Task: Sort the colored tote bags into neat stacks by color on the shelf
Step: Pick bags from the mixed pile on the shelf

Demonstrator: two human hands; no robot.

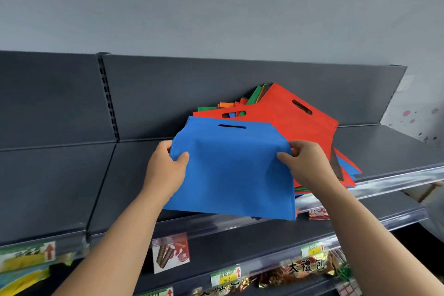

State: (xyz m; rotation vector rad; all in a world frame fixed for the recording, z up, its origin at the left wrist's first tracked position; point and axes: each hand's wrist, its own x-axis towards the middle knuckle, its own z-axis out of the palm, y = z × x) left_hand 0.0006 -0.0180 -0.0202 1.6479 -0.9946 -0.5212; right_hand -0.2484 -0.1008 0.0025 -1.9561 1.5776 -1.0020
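both hands are clamped on one blue tote bag (230,168), lifted off the shelf (60,187) and spread flat between them: the left hand (165,170) pinches its left edge with the thumb on top, the right hand (305,163) pinches the right edge the same way, so the hands sit apart at the bag's width. just beyond the right hand, and partly under the blue bag's far edge, lies the mixed pile (300,122), with a red bag uppermost and green, orange and blue edges poking out beneath it, some hanging over the shelf lip. out past the left hand the shelf surface is bare dark metal. this looks like the picking-out step, one bag separated and no colour stack visible yet, so the sorting seems barely begun. the next move likely calls for carrying the bag leftward, beyond the left hand, and laying it flat and square to the shelf edge to start a blue stack.
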